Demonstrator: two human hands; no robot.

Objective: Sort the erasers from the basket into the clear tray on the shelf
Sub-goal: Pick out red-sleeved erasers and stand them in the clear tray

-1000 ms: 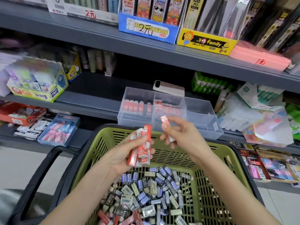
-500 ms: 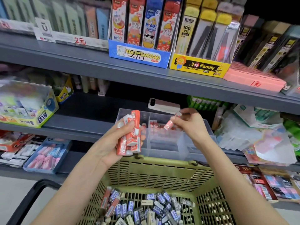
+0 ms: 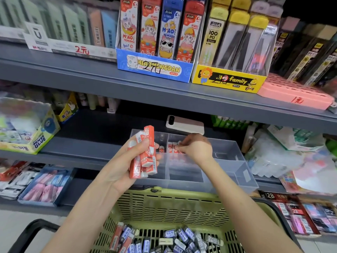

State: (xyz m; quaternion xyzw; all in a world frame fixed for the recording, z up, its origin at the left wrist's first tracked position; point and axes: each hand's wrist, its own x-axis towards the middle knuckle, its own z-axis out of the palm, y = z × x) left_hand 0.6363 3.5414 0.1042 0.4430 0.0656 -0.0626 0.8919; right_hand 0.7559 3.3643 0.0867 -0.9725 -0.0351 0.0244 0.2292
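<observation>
My left hand grips a bundle of red-and-white erasers upright, in front of the left end of the clear tray on the middle shelf. My right hand reaches down into the tray's middle compartment and pinches one red eraser among a row of red erasers standing there. Below, the green basket holds several blue, grey and red erasers on its floor.
A white phone lies on the shelf behind the tray. A glue box stands at the left and plastic-wrapped packs at the right. Boxes of pencil leads fill the upper shelf. The basket's black handle sticks out at lower left.
My right hand has carried its red eraser forward and down into the tray's middle compartment. My left hand with the bundle rose toward the tray, and the view tilted up.
</observation>
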